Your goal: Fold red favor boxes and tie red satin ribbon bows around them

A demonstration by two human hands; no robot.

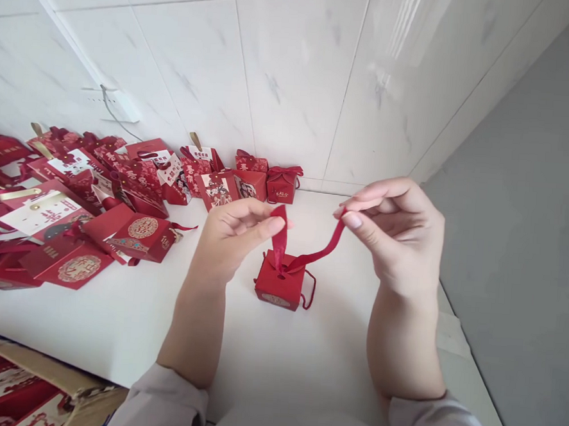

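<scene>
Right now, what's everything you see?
Small box: one, red, middle
Ribbon ends: two, red, above it
Cord: one or more, red, its sides
Other boxes: many, mostly red, left side
Cardboard box: one, brown, bottom left
Table: one, white, underneath
Wall: one, white tile, behind
Socket: one, white, on wall
Cable: one, grey, at socket
Panel: one, grey, right
Left hand, right hand: one each, bare, pinching ribbon ends
Sleeves: two, grey, bottom
</scene>
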